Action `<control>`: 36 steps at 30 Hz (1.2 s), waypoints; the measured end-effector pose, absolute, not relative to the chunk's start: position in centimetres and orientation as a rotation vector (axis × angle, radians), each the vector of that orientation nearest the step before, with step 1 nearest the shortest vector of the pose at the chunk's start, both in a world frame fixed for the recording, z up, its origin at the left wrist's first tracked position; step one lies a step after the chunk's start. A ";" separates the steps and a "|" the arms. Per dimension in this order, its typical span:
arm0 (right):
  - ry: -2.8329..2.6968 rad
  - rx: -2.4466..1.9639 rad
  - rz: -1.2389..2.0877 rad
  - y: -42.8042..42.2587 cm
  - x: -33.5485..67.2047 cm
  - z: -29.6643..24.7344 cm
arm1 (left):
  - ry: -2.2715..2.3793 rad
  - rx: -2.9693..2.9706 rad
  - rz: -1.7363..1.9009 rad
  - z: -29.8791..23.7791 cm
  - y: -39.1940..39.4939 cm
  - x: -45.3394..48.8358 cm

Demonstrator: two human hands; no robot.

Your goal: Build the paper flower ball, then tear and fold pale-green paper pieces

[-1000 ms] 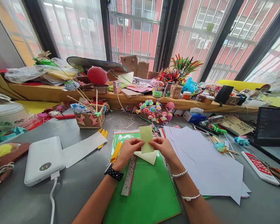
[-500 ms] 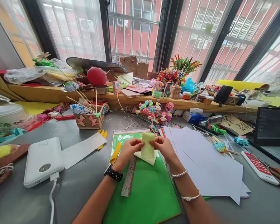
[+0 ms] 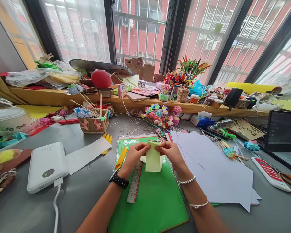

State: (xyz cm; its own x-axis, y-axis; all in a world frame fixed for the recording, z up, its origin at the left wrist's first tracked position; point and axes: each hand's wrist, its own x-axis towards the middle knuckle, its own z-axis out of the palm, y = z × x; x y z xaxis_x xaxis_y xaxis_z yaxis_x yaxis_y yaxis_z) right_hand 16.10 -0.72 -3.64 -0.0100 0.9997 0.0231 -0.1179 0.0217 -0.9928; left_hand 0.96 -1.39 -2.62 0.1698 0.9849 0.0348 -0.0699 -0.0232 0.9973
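My left hand (image 3: 133,154) and my right hand (image 3: 170,153) both pinch the top edge of a pale yellow-green slip of paper (image 3: 152,160), which hangs down between them, folded over at the top. Under it lies another pale paper piece (image 3: 162,160) on a green sheet (image 3: 150,200). A patterned ruler (image 3: 135,186) rests on the green sheet just below my left wrist, which wears a black watch. My right wrist has bead bracelets.
A white power bank (image 3: 47,166) with its cable lies at the left beside a white paper strip (image 3: 87,154). White sheets (image 3: 215,171) spread at the right. A small box of sticks (image 3: 94,124), paper flowers (image 3: 157,117), a calculator (image 3: 270,174) and a laptop (image 3: 282,132) stand around the grey table.
The slip stood upright above my fingers a second ago; its upper half has been folded down toward me, and it now hangs below my fingertips. My hands stayed in place.
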 end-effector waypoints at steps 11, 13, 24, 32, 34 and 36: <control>-1.109 -1.114 1.210 -0.8 16.3 -3.4 | 1.065 1.338 1.121 -2.8 -1.2 0.9; -1.096 -1.111 1.205 -0.8 16.3 -3.3 | 1.068 1.335 1.116 -2.8 -1.2 0.9; -1.065 -1.062 1.260 -0.9 16.3 -3.2 | 1.014 1.272 1.084 -2.6 -1.3 1.0; -1.162 -1.082 1.171 -0.7 16.0 -3.6 | 1.020 1.193 1.067 -3.1 -1.0 0.9; -1.208 -1.099 1.156 -0.6 16.0 -3.7 | 1.028 1.155 1.119 -3.1 -1.0 0.7; -1.260 -1.120 1.134 -0.5 16.2 -3.8 | 1.020 1.148 1.122 -3.0 -0.9 0.6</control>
